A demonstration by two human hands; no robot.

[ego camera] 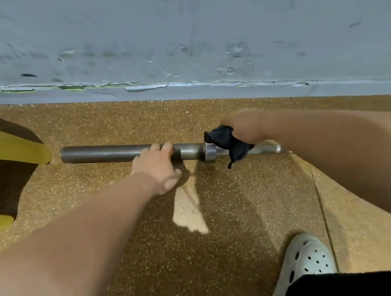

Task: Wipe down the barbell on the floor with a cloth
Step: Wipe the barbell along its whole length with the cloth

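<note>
One barbell [109, 153], one cloth [224, 140] (dark), two hands gripping.

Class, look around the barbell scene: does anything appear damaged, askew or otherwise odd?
Yes: the grey wall is scuffed, and paint is peeling along its base, baring green and white patches. The barbell and dark cloth look unremarkable.

The barbell [109, 153] shaft vanishes behind the right forearm at center right, so its far end can't be seen. The dark cloth [225, 142] covers the bit past the collar. A yellow object [5, 147] is chopped off at the left edge.
</note>
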